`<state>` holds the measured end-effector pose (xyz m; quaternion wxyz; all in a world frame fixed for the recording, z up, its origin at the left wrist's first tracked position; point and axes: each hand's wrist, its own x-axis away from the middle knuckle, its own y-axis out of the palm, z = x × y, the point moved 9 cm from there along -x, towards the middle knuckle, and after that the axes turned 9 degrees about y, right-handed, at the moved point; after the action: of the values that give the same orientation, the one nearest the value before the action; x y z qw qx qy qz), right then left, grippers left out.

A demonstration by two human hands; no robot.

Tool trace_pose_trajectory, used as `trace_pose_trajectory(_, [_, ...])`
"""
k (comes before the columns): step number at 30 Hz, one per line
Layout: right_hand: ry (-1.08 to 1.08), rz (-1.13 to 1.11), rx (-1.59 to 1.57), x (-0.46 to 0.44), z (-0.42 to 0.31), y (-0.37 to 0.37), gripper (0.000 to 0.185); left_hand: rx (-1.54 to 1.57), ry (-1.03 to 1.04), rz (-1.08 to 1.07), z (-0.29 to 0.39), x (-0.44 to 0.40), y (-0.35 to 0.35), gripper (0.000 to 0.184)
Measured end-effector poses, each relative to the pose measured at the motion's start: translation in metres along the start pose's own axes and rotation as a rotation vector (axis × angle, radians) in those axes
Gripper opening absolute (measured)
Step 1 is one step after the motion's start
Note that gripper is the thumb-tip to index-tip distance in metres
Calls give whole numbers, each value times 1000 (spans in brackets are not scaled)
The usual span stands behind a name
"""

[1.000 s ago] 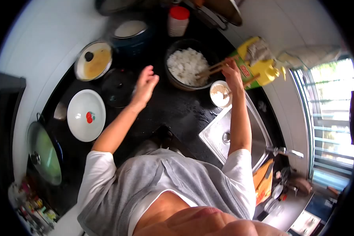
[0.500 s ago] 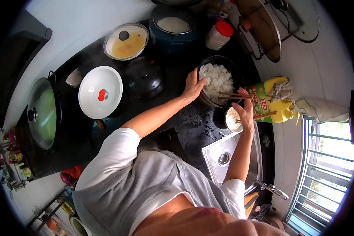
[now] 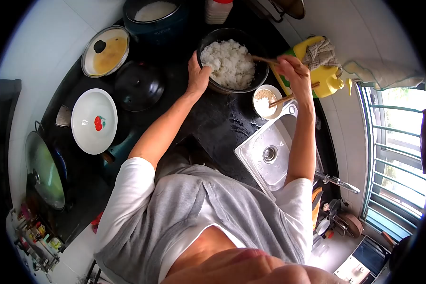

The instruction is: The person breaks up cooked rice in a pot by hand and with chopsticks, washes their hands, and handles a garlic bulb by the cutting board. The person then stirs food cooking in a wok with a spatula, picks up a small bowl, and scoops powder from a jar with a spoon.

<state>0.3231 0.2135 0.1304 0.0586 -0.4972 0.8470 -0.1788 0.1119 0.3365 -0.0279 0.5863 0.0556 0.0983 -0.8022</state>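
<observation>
A dark pot [image 3: 262,75] holds a mound of white rice [image 3: 229,64]. My left hand [image 3: 198,78] is closed on the pot's near left rim, thumb on the inner side and fingers around the outside. In my right hand [image 3: 294,71] is a pair of wooden chopsticks [image 3: 264,59], whose tips reach over the rice. Just below the pot stands a small white bowl [image 3: 257,108] of pale grainy food. A second pair of chopsticks [image 3: 283,100] leans in that bowl, passing under my right wrist.
A steel sink [image 3: 253,146] lies below the bowl. Yellow oil jug [image 3: 326,80] stands at right. To the left are a black lidded pot [image 3: 137,85], a white cherry-patterned bowl [image 3: 87,130], a glass-lidded dish [image 3: 111,54], a wok [image 3: 47,170] and a rice cooker [image 3: 158,31].
The view has shifted, so the counter things sit further left. My right hand has risen from beside the small bowl and now grips the chopsticks higher over the pot's right edge.
</observation>
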Motion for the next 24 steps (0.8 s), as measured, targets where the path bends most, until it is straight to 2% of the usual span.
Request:
trace_pose_trajectory(1, [-51,-7,115,-10,7,2,19,3,-4,-6,2,1,0,63])
trace_pose_trajectory(3, [-86,-22,147,-27,31,14,20,-18,-25,-8,8,1,-1,63])
trace_pose_trajectory(6, [29,-2,189,-41,64,43,23,-28,-9,-10,7,0,1,62])
trace_pose_trajectory(7, [85,-12,271,-33,55,50,25,-33,-6,0,6,0,0,61])
trace_pose_trajectory(10, [39,-182,396,0,38,62,25,-11,-3,14,5,1,-1,61])
trace_pose_trajectory(13, [24,-275,266,16,25,43,22,-3,-17,18,8,2,-1,61])
trace_pose_trajectory(15, [-8,-178,188,4,12,21,21,1,-25,5,13,2,-1,61])
trace_pose_trajectory(17, [-68,24,141,-18,11,7,21,-16,-26,0,12,1,-1,61])
trace_pose_trajectory(20, [16,48,98,-46,49,37,23,-32,-27,-18,12,1,-1,62])
trace_pose_trajectory(21, [73,26,148,-56,76,47,25,-39,-24,-25,11,0,0,62])
trace_pose_trajectory(24, [81,-156,228,-29,67,64,27,-39,-11,-37,7,1,0,62])
